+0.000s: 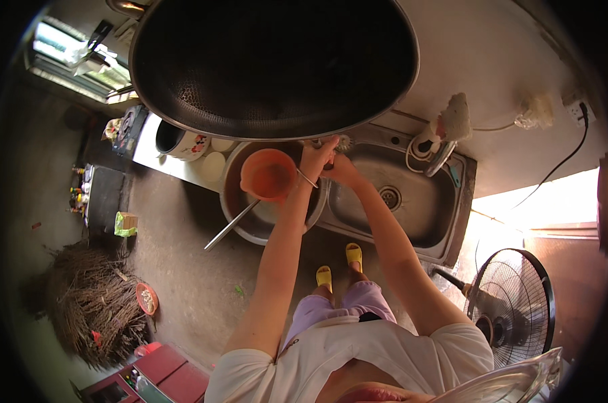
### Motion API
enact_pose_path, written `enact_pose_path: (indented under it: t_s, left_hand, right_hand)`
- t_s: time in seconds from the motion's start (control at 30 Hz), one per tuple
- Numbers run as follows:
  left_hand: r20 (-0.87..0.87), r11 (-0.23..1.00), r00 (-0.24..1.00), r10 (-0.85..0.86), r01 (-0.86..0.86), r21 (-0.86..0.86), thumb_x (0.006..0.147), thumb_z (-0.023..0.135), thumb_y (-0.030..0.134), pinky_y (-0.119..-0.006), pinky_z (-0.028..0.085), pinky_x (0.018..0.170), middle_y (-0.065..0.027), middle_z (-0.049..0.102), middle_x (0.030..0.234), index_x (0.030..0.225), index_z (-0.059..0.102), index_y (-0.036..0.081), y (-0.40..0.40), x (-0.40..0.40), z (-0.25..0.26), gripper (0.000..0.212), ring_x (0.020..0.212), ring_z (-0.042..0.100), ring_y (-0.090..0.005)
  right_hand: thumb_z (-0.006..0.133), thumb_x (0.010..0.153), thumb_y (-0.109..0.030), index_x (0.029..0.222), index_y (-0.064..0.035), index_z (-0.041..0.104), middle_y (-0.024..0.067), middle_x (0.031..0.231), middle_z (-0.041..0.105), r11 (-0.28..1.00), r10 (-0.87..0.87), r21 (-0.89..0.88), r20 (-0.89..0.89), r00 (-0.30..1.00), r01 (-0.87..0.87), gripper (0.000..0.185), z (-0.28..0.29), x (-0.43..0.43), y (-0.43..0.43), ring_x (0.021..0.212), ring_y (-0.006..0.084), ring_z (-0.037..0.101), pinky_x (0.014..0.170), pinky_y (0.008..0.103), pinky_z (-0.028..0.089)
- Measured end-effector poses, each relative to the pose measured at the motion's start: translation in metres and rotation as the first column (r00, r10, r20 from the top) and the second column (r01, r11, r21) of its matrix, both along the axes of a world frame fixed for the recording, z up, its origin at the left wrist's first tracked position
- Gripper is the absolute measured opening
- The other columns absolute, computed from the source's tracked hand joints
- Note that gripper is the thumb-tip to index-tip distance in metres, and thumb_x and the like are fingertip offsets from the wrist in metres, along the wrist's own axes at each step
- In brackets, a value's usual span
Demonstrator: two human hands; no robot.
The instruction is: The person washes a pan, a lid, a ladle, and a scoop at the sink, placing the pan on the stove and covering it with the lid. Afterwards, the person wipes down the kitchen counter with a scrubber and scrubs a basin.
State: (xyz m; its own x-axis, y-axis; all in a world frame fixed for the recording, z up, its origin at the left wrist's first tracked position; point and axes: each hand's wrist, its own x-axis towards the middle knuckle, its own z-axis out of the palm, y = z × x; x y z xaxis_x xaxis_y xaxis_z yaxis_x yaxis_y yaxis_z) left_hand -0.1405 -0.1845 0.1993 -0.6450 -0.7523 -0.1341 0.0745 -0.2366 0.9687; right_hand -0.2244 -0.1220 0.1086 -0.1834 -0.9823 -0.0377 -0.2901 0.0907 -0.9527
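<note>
A large dark wok point(273, 70) with a honeycomb-textured inner surface is raised before me and fills the top of the view. At its near rim my left hand point(320, 155) is closed on the wok's handle. Just to the right, my right hand point(342, 170) grips there too, touching the left; most of the handle is hidden by the fingers. Below and left of the hands, an orange dipper point(267, 174) with a metal handle point(230, 225) sits in a wide metal basin point(238, 221). Under my right arm is a stainless-steel sink point(420, 216) with a drain point(389, 197).
A floral enamel pot point(188, 143) stands on the white counter at left. An electric cable and a white device point(425, 143) lie at the sink's back corner. A standing fan point(513, 305) is close at right. Dry brushwood point(94, 302) is heaped on the floor at left.
</note>
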Motion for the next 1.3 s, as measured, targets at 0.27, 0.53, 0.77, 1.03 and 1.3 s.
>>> enact_pose_path:
  t_s: [0.27,0.53,0.77,1.03,1.3]
  left_hand:
    - [-0.125,0.973,0.975,0.181,-0.196,-0.121,0.082,0.067,0.020,-0.025,0.032,0.039,-0.0001,0.042,0.042,0.060,0.052,0.006,-0.046,0.091,0.048,0.030,0.037,0.039,-0.0089]
    - [-0.208,0.957,0.947,0.245,-0.271,-0.105,0.081,0.065,0.014,-0.025,0.028,0.035,-0.0013,0.042,0.042,0.054,0.046,0.007,-0.079,0.248,0.082,0.033,0.035,0.040,-0.0097]
    - [-0.175,0.898,0.931,0.319,-0.356,-0.259,0.077,0.065,0.013,-0.026,0.029,0.034,-0.0038,0.046,0.043,0.051,0.048,0.004,-0.115,0.417,0.086,0.032,0.033,0.040,-0.0103]
    - [-0.238,0.814,0.827,0.509,-0.553,-0.181,0.080,0.063,0.012,-0.024,0.030,0.036,-0.0004,0.040,0.040,0.046,0.041,0.009,-0.156,0.601,0.116,0.040,0.031,0.034,-0.0098]
    - [-0.461,0.876,0.802,0.380,-0.472,-0.098,0.086,0.051,0.010,-0.023,0.019,0.034,0.0032,0.029,0.041,0.054,0.041,0.010,-0.227,0.809,0.122,0.033,0.032,0.024,-0.0064]
  right_hand:
    - [0.069,0.067,-0.017,0.093,-0.0013,0.058,0.0154,0.085,0.062,0.992,0.009,-0.120,-0.169,0.986,-0.030,0.033,0.060,0.091,-0.063,0.086,0.0305,0.060,0.074,0.0376,0.045]
    - [0.070,0.066,-0.012,0.092,-0.0010,0.054,0.0163,0.085,0.062,0.926,0.053,-0.376,0.130,0.990,0.000,0.032,0.081,0.253,-0.113,0.083,0.0330,0.061,0.070,0.0371,0.047]
    - [0.068,0.068,-0.010,0.089,0.0031,0.055,0.0128,0.076,0.064,0.893,0.066,-0.441,-0.064,0.996,-0.087,0.028,0.092,0.418,-0.153,0.073,0.0205,0.063,0.064,0.0309,0.047]
    - [0.061,0.075,-0.003,0.083,-0.0007,0.055,0.0034,0.067,0.055,0.869,0.369,-0.401,0.137,0.919,-0.289,0.010,0.111,0.602,-0.215,0.058,0.0106,0.053,0.053,0.0269,0.044]
    - [0.071,0.072,-0.015,0.109,-0.0033,0.047,0.0053,0.087,0.054,0.613,0.755,-0.195,0.429,0.496,-0.766,0.045,0.158,0.772,-0.293,0.060,0.0114,0.052,0.053,0.0232,0.044]
